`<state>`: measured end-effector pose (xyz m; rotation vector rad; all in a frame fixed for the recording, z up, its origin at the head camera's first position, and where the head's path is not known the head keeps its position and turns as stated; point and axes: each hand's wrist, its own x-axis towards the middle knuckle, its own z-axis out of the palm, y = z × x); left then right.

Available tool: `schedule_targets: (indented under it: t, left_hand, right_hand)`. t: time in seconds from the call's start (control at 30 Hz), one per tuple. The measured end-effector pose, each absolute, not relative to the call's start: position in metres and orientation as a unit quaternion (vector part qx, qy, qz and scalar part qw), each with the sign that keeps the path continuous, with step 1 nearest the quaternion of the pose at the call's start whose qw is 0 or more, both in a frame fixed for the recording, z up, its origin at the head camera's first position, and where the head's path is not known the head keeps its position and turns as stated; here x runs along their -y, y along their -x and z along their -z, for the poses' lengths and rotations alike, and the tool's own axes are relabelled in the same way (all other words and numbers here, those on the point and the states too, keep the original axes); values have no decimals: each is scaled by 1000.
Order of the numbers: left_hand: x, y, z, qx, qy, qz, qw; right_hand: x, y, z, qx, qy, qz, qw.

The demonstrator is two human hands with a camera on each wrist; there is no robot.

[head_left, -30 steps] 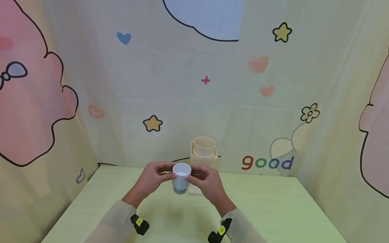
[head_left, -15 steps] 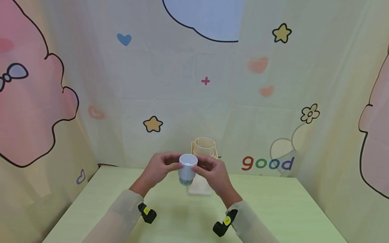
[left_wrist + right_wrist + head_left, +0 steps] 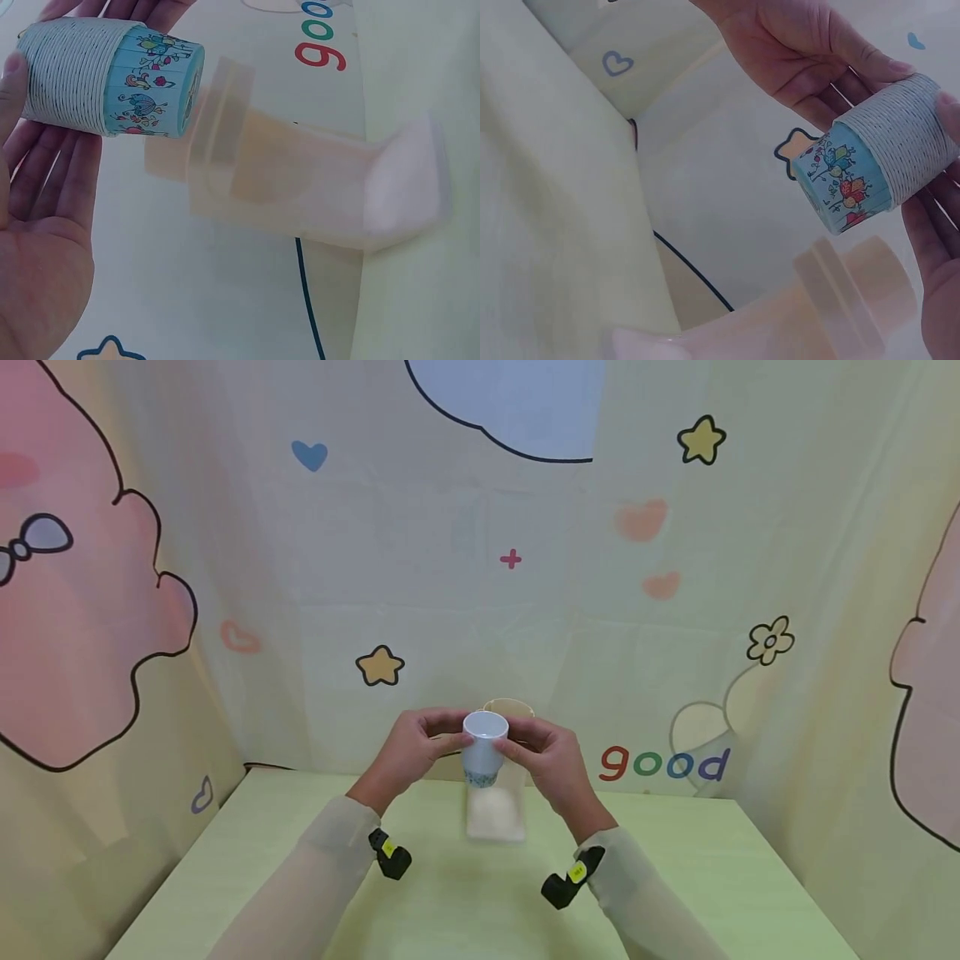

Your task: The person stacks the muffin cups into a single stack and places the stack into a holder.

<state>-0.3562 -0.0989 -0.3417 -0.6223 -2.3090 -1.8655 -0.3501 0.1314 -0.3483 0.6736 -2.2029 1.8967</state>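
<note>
A stack of nested paper cups [image 3: 482, 764] is held upright in the air between both hands, near the top of a cream cup dispenser [image 3: 497, 814]. My left hand [image 3: 417, 752] grips the stack from the left, thumb in front and fingers behind. From the right, my right hand [image 3: 550, 760] pinches it in the same way. In the left wrist view the lowest paper cup [image 3: 154, 82] shows pale blue with bird and flower drawings, below many ribbed rims. The dispenser [image 3: 847, 292] has a round tube at its top; in the head view the stack and hands hide much of it.
The dispenser stands on a pale green table [image 3: 675, 877] near its back edge. Behind hangs a printed curtain [image 3: 450, 527] with hearts, stars and letters. Curtains also close off both sides. A black camera [image 3: 390, 856] sits on each wrist.
Both hands have lifted the stack of paper cups and carried it to the right, from left of the dispenser to in front of its upper part. The dispenser stays in place.
</note>
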Motion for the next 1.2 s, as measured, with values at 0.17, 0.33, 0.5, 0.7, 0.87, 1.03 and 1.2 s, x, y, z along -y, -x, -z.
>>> schedule_targets:
  t: [0.17,0.33,0.5,0.7,0.87,1.03,1.2]
  left_hand:
    - [89,364,330,764,207,609,63]
    - [81,372,317,769,210,600,67]
    - [72,381,304,760,217,609,70]
    - [63,390,290,745,227,623,73]
    - [58,398,285,745,217,627,73]
    - [54,406,284,742,215,632,71]
    - [51,414,286,738,214,635,73]
  right_hand:
    - [-139,357,339,730,-224,-639,97]
    - [-148,363,329,741,-220,-624,118]
    - [-154,369,316,738,-220,-623,135]
    - [-158,378,301,731,-220,-630,142]
    - [-161,386,296,741,-206,-623,145]
    - [-163,396,295,741,-203,-623,147]
    - [-165,404,295,739,-205,-625,144]
